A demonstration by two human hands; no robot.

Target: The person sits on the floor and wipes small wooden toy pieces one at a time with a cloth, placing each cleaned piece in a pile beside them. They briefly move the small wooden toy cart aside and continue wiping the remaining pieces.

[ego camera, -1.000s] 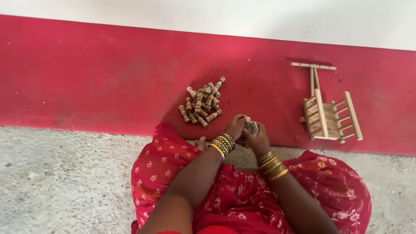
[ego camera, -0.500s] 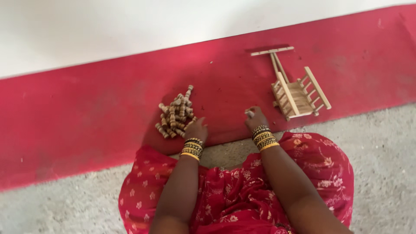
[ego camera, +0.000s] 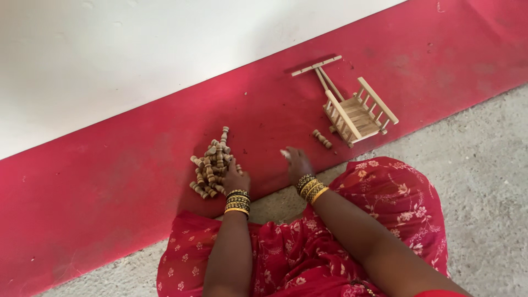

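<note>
A heap of small turned wooden pegs lies on the red floor band. My left hand rests on the heap's right edge, its fingertips among the pegs, so its grip is hidden. My right hand lies palm down on the red band with its fingers spread and nothing in it. A single wooden peg lies just beyond it. Behind that peg stands a small wooden toy cart with slatted sides and a long handle. Both wrists wear stacked bangles.
The red painted band runs diagonally along a white wall. Grey rough floor lies on the near side. My knees in red flowered cloth sit at the band's edge.
My hands were together in front of me holding a small piece. They have parted: the left went to the peg heap, the right toward the cart, where one peg now lies.
</note>
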